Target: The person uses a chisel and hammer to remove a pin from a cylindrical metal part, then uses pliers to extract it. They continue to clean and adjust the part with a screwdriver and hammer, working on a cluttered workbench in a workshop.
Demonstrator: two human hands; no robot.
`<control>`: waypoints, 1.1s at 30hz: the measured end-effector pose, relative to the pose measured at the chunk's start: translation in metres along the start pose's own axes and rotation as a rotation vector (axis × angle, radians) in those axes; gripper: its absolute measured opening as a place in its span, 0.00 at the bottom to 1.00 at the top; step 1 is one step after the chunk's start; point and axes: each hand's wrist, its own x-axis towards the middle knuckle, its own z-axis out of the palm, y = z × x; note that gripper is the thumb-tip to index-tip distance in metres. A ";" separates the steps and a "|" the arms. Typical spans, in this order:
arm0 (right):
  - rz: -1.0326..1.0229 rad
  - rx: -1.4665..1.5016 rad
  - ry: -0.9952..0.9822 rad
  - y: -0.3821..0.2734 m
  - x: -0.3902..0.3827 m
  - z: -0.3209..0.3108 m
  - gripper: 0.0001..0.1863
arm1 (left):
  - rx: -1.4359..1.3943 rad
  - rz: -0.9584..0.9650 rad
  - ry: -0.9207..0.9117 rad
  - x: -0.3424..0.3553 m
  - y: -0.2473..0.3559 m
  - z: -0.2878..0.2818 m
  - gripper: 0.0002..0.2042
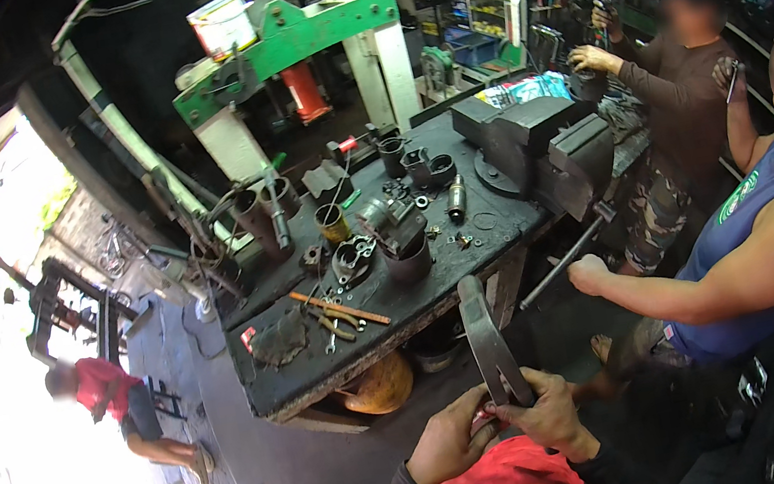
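Observation:
In front of my chest, my right hand [548,416] is closed round the lower end of a dark, curved metal piece [484,333] with a slit down its near half. The piece stands up from my hands toward the bench edge. My left hand [446,438] is closed beside it, fingers pinched near the same end. A small red bit [481,415] shows between the two hands; what it belongs to is hidden.
Ahead is a black workbench [273,387] bearing a big bench vise [523,139], pliers [335,326], a motor part [394,221] and tins. A green press frame [294,39] stands behind. On the right, a person in blue [750,235] grips the vise handle [567,259]; another works beyond.

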 end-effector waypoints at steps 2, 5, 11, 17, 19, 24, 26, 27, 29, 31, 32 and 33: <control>-0.008 -0.002 0.045 0.001 0.027 0.006 0.12 | 0.009 -0.012 -0.068 0.027 -0.013 -0.019 0.23; -0.121 0.003 0.088 0.005 0.075 0.010 0.12 | -0.037 -0.012 -0.082 0.070 -0.030 -0.051 0.21; -0.220 -0.141 0.068 0.011 0.160 -0.010 0.11 | -0.107 -0.168 0.262 0.164 -0.052 -0.137 0.13; -0.081 -0.239 0.043 0.040 0.203 -0.026 0.09 | -0.284 0.070 0.580 0.278 -0.076 -0.202 0.20; -0.108 -0.197 0.028 0.051 0.206 -0.024 0.09 | -0.315 0.033 0.549 0.307 -0.088 -0.208 0.19; 0.018 -0.190 0.057 0.068 0.198 -0.006 0.16 | -0.151 -0.037 0.445 0.356 -0.126 -0.205 0.18; 0.116 -0.145 0.054 0.073 0.194 0.000 0.17 | -0.079 -0.049 0.404 0.364 -0.138 -0.203 0.19; 0.146 -0.124 0.060 0.075 0.193 0.002 0.17 | -0.047 -0.054 0.388 0.367 -0.143 -0.202 0.19; 0.220 -0.139 0.079 0.079 0.193 0.004 0.17 | -0.014 -0.048 0.359 0.372 -0.151 -0.201 0.20; 0.200 -0.073 0.122 0.083 0.194 0.004 0.18 | -0.023 -0.084 0.334 0.375 -0.156 -0.201 0.23; 0.199 -0.051 0.138 0.085 0.195 0.002 0.19 | -0.018 -0.085 0.328 0.376 -0.157 -0.201 0.23; 0.202 -0.059 0.149 0.087 0.197 0.000 0.20 | -0.030 -0.106 0.329 0.377 -0.158 -0.201 0.24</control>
